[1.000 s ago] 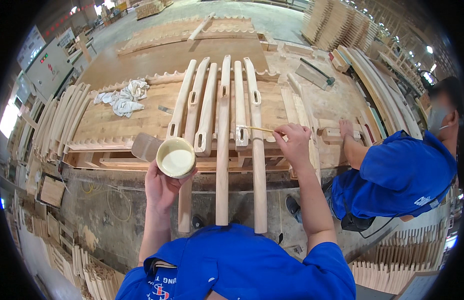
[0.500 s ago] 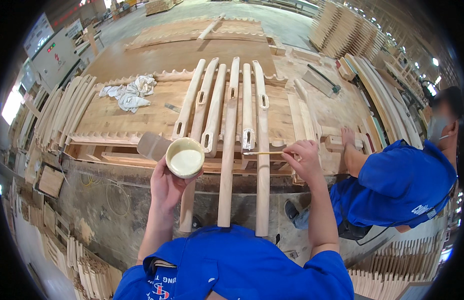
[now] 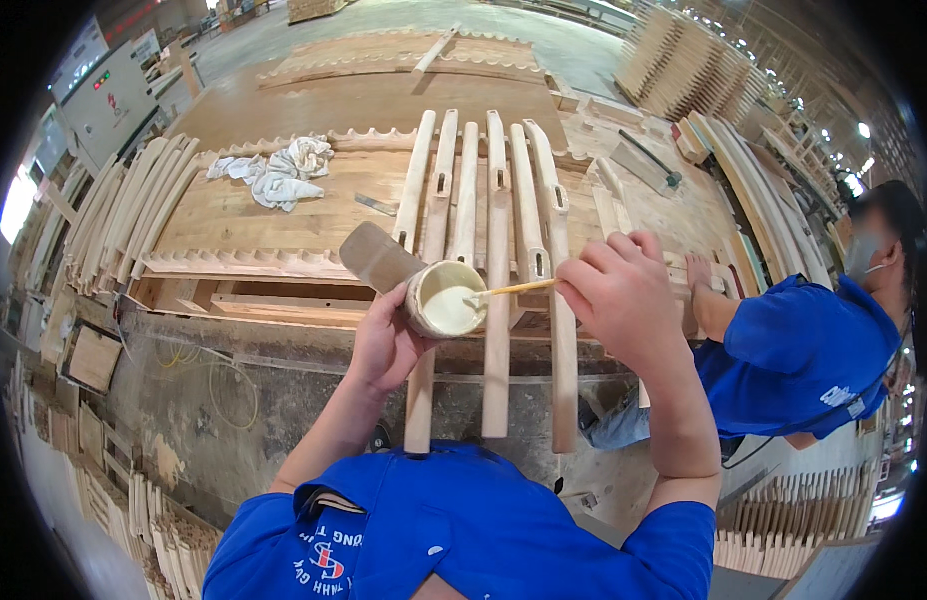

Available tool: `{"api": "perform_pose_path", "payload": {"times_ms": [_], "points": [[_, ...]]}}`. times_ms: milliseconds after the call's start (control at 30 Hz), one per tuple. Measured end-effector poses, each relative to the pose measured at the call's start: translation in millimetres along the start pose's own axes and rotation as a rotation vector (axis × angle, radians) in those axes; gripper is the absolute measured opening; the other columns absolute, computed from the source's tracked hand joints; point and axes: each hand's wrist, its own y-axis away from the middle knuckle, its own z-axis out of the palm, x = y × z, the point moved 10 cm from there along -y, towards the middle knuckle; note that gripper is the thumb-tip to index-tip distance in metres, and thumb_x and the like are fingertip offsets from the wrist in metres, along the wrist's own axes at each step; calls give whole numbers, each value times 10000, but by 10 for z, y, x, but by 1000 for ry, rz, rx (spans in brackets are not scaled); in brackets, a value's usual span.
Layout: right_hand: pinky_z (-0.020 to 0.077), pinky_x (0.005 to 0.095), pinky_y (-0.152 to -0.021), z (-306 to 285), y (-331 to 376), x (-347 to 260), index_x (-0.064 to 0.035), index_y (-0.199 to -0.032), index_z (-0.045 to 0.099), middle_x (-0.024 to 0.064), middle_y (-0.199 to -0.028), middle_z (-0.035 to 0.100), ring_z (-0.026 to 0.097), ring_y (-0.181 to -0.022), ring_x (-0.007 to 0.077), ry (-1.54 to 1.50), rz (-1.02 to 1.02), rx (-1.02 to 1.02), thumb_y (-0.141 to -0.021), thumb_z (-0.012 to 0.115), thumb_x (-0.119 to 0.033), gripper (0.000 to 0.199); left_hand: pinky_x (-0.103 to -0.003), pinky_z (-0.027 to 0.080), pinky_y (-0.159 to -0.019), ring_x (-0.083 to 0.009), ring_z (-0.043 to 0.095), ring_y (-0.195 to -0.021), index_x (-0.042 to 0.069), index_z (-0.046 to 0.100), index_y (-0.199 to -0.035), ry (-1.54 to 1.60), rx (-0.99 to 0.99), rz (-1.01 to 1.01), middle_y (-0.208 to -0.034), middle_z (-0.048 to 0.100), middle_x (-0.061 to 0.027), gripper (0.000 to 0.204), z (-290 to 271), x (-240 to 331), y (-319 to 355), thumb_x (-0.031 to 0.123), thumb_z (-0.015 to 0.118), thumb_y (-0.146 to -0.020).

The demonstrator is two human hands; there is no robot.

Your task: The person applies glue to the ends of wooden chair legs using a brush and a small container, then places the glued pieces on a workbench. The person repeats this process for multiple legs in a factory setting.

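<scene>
My left hand [image 3: 389, 350] is closed around a round cup [image 3: 421, 312] of creamy white liquid [image 3: 450, 309], tilted a little to the right. A flat brownish blade or paddle [image 3: 377, 252] sticks out to the upper left behind the cup; how it is held is hidden. My right hand [image 3: 624, 290] pinches a thin yellow stick [image 3: 524, 287], its white-coated tip at the cup's mouth. Beneath both hands lie several long pale wooden legs [image 3: 497, 380] with slotted mortises. One shorter leg [image 3: 529, 215] has whitish stuff around its slot, just right of the stick's tip.
A workbench with a scalloped rail [image 3: 254, 263] supports the legs. White rags [image 3: 284, 175] and a small flat scraper [image 3: 375, 204] lie on it. At right, a co-worker in a blue shirt [image 3: 784, 360] rests a hand on wood. Curved slats [image 3: 149, 200] lean at left.
My right hand has brought the stick from the slotted leg end back to the cup. The cup has moved right and tilted toward it.
</scene>
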Motion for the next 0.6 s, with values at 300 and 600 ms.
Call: {"api": "perform_pose_path", "payload": {"times_ms": [300,600], "points": [[448,358,-663,635,-168,-256,-66,-842,648,75,-773,612,586,-705,240,-637,344,-249,-818,660,-175,112,-482,486,-928,-272,536,-1171,15,409,-1332,51,-61,-111,-1301,508,-128,442,-404,384,145,293,318,-1001],[431,221,-604,1088,49,-334,-5,-934,628,16,-766,584,533,-696,81,-966,651,-275,-882,602,-155,161,-518,478,-943,-288,537,-1172,7,416,-1314,102,-171,-232,-1296,507,-138,433,-414,574,-89,287,311,-1000]]}}
